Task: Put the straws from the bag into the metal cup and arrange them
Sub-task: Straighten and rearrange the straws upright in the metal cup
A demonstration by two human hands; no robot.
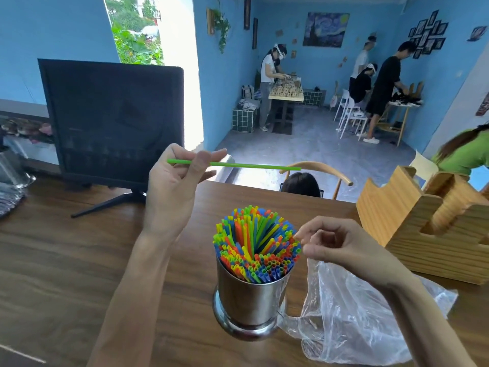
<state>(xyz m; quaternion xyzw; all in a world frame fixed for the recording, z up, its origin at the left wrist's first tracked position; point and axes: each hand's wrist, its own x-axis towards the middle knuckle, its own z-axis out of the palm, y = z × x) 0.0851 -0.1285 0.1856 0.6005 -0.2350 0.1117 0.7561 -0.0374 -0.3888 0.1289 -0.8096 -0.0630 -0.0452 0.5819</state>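
Observation:
A shiny metal cup [248, 300] stands on the wooden table [66, 260], packed with several upright colourful straws [256, 247]. My left hand [174, 186] is raised above and left of the cup and pinches a single green straw [254, 166] that lies level, pointing right. My right hand [341, 247] hovers at the cup's right rim with its fingers loosely curled, fingertips close to the straw tops; whether it touches them I cannot tell. A crumpled clear plastic bag [344, 319] lies on the table right of the cup, under my right wrist.
A black monitor [113, 123] on a stand sits at the back left. A wooden holder [428, 229] stands at the right. Glassware [10, 170] is at the far left edge. A person's head and a chair back show beyond the table's far edge.

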